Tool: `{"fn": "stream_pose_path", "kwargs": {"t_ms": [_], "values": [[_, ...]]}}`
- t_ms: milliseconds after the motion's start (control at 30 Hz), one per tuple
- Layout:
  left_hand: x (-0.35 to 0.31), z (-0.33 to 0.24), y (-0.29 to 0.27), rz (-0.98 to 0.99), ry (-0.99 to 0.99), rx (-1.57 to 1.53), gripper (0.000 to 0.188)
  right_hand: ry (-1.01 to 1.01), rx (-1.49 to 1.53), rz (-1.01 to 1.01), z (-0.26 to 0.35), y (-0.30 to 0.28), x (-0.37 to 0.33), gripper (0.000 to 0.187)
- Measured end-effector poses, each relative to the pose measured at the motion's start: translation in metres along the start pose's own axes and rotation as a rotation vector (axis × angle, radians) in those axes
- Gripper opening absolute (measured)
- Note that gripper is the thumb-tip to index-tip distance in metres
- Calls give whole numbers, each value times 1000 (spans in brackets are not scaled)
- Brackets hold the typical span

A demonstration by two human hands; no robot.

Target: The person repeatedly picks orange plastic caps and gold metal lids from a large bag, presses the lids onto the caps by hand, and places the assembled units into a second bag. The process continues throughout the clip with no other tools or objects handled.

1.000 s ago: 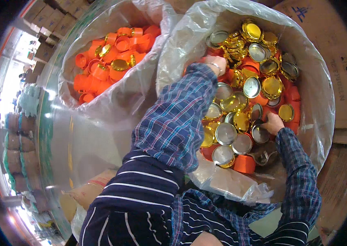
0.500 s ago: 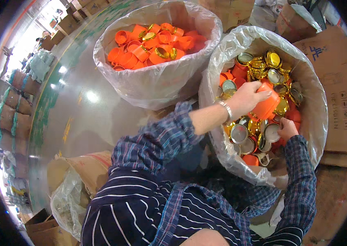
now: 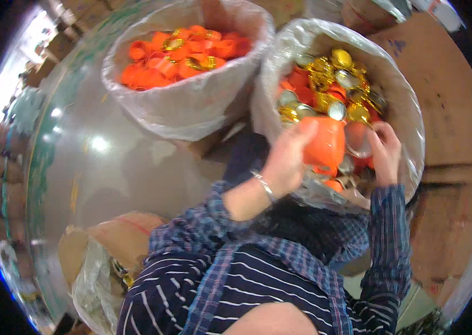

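Note:
My left hand (image 3: 287, 162) grips an orange plastic cup (image 3: 327, 144) over the near side of the right-hand lined bin (image 3: 409, 106). Between the fingers of my right hand (image 3: 386, 152) is a round lid (image 3: 357, 139) with its silvery face showing, close beside the cup. Loose gold and silver lids (image 3: 342, 58) lie in that bin, mixed with orange cups (image 3: 302, 82) that they partly cover. My hands and the cup hide the near part of the heap.
A second plastic-lined bin (image 3: 163, 114) at the far left holds orange cups with a few gold lids. Cardboard (image 3: 442, 95) stands along the right. At lower left is an opened carton (image 3: 119, 229) with a plastic liner. Bundled stacks line the floor's left side.
My left hand has drawn back toward me with the orange cup. My right hand has lifted the lid from the heap beside the cup. The view has shifted.

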State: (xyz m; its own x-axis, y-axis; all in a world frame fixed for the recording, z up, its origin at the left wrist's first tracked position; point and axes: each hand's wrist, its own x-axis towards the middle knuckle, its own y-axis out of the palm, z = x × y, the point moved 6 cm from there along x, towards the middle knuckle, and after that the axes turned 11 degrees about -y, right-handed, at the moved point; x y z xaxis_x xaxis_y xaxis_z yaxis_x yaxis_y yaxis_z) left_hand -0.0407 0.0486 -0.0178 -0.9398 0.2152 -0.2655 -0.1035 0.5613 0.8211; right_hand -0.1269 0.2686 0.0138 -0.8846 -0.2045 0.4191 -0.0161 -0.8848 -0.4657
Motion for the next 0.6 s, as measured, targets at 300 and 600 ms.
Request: {"fn": "stream_pose_path", "kwargs": {"t_ms": [300, 600], "values": [[-20, 26, 12, 31, -34, -108, 30, -467, -154, -22, 126, 58, -68, 73], [-38, 21, 22, 56, 156, 91, 26, -486, -161, -253, 126, 74, -95, 71]]}}
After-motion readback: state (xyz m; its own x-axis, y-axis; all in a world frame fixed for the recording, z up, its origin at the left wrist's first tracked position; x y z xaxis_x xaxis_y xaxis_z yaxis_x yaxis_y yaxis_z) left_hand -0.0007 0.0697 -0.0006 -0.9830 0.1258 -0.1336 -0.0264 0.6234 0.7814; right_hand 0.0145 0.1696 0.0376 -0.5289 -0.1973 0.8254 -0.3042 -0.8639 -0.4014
